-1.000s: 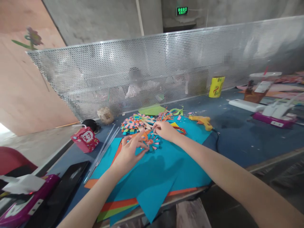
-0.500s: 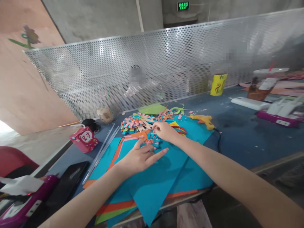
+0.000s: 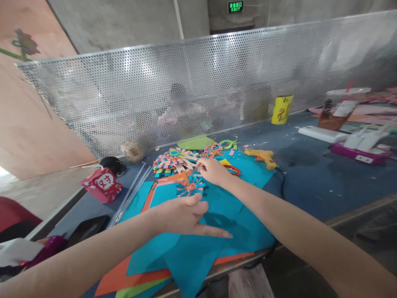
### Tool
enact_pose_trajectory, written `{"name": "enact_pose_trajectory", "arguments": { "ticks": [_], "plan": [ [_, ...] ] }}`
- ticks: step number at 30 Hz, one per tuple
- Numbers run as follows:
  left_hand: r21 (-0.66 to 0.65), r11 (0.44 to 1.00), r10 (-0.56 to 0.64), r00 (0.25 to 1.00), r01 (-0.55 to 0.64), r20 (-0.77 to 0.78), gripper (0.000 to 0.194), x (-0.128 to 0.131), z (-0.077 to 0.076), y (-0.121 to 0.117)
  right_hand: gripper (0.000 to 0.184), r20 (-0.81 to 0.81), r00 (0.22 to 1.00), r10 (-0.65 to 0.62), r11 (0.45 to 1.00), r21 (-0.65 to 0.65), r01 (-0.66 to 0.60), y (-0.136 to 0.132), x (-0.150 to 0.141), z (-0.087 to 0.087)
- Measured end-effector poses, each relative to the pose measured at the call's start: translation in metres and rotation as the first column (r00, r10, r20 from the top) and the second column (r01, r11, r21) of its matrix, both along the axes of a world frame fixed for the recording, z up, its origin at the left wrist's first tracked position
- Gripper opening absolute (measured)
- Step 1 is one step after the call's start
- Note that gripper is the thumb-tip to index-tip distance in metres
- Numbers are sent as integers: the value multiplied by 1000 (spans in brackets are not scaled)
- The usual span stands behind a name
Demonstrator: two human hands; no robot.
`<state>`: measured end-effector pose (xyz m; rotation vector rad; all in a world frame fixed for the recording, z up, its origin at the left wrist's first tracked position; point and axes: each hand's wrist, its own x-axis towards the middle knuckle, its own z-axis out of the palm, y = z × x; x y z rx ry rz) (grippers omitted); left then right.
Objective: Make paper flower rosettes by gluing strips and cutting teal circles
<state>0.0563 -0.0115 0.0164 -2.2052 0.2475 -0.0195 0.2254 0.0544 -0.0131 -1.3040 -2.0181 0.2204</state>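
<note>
A small blue and pink fringed paper flower (image 3: 190, 187) lies on blue paper sheets (image 3: 198, 252). Just in front of it is my left hand (image 3: 186, 213), with the lowest digit stretched out to the right and the other fingers loosely bent; nothing shows in its grasp. My right hand (image 3: 212, 170) is closed in a pinch beyond the flower's right side. Whatever its fingertips hold, if anything, is hidden. Behind the flower lies a larger layered rosette (image 3: 175, 159) of coloured paper strips. Red-handled scissors (image 3: 233, 169) rest beside my right hand, partly covered.
A yellow glue gun (image 3: 262, 158) lies on the right with its cord. To the left are clear glue sticks (image 3: 132, 192), a red drink box (image 3: 102, 185) and a black phone (image 3: 88, 229). Loose paper strips (image 3: 214, 150) lie before a perforated metal screen (image 3: 149, 99).
My left hand has drawn back from the flower toward me, uncovering more of it. My right hand stays pinched near the same place. The view has shifted slightly.
</note>
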Motion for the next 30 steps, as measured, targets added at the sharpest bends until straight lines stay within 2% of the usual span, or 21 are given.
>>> {"name": "enact_pose_trajectory", "arguments": {
  "ticks": [4, 10, 12, 14, 17, 20, 22, 25, 30],
  "plan": [
    [27, 1000, -5, 1000, 6, -30, 75, 2, 1, -1, 24, 15, 1000, -1, 1000, 0, 1, 1, 1, -1],
    [17, 1000, -1, 997, 3, -82, 66, 9, 1, 2, 24, 24, 1000, 4, 1000, -5, -4, 1, -4, -8],
    [-28, 999, 35, 999, -36, -19, 61, 9, 0, 6, 24, 31, 999, 11, 1000, 3, -12, 1, -6, -11],
    [-125, 987, 114, 987, -100, 111, 58, 5, -1, 10, 23, 36, 999, 18, 1000, 11, -18, 1, -6, -12],
    [-352, 922, 269, 919, -159, 288, 63, -4, -3, 17, 23, 43, 999, 17, 1000, 7, -18, 1, -6, -11],
    [-564, 809, 376, 882, -164, 283, 73, -14, -5, 19, 22, 56, 998, 20, 1000, -15, -19, 2, -6, -10],
    [-624, 763, 396, 884, -167, 247, 75, -18, -7, 18, 22, 61, 998, 20, 1000, -20, -19, 4, -7, -11],
    [-588, 789, 371, 901, -179, 223, 74, -18, -10, 15, 24, 60, 998, 6, 1000, -4, -5, 6, -8, -13],
    [-383, 907, 289, 922, -176, 259, 67, -10, -9, 13, 24, 59, 998, 7, 1000, 23, -8, 4, -7, -15]
  ]
}}
